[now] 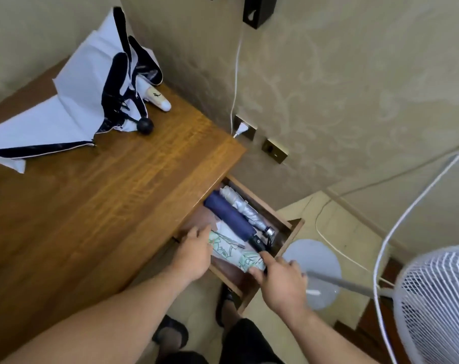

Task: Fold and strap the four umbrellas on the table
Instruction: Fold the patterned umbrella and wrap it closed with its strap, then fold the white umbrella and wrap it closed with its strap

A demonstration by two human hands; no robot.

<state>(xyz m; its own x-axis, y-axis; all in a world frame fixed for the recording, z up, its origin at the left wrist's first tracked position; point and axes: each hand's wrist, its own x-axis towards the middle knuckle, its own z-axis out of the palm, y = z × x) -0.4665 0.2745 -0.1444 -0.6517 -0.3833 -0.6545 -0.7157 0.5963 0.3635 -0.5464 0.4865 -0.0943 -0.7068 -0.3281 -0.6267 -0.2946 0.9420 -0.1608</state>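
Note:
A white and navy umbrella (73, 101) lies loosely spread at the far left of the wooden table (112, 185), its cream handle (158, 99) pointing right. The table's drawer (288, 232) stands pulled out at the right. Inside it lie a folded navy umbrella (229, 216), a folded silver one (242, 206), and a folded white umbrella with a green print (233, 250). My left hand (194, 256) holds the left end of the printed umbrella. My right hand (283, 282) grips its right end at the drawer's front.
A white standing fan (438, 303) with a round base (315, 269) stands close to the right of the drawer. A white cable (236, 74) runs down the wall to a socket (245, 127). My feet in dark sandals (170, 334) are on the floor below.

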